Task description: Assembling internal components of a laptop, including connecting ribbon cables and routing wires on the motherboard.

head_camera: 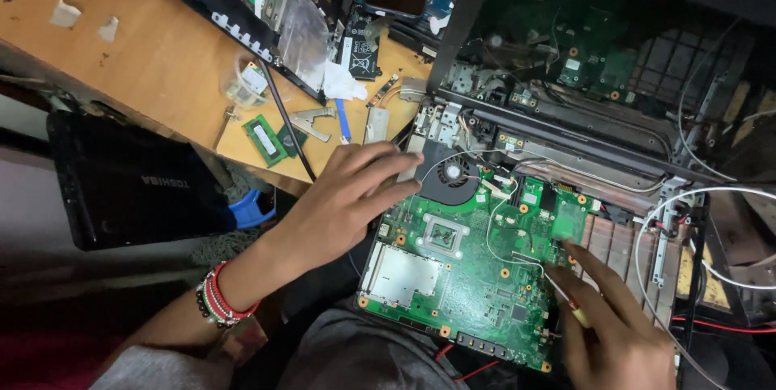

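Grey fabric point(356, 362) over the person's lap is seen at the bottom edge, nearest the lens, with the green motherboard point(477, 269) resting tilted above it. On this board a square processor socket point(442, 236) and a silver rectangular slot cover point(402, 275) are noted, and a black cooling fan point(450, 173) is seated at its upper left corner. White wires point(493, 220) are draped across the board's middle.

The left hand point(343, 200) is laid flat with fingers spread, the fingertips pressed on the board's upper left edge just beside the fan; nothing is enclosed in it. Red and black beaded bands point(218, 299) are worn at that wrist.

The right hand point(610, 329) is closed in a pinch on a thin screwdriver point(558, 289) with a yellowish handle, the tip being set on the board's right portion below a green square patch point(568, 220). The fingers are wrapped closely round the handle.

Beyond the board, an opened black laptop chassis point(582, 75) is recorded, with copper-coloured fins point(618, 248) beside the right hand. On the wooden desk point(145, 50) to the left, a green memory module point(263, 140), a small clear cup point(246, 83) and metal brackets point(311, 122) are found lying apart from the left hand. A closed black laptop point(137, 184) is stowed beneath the desk edge.
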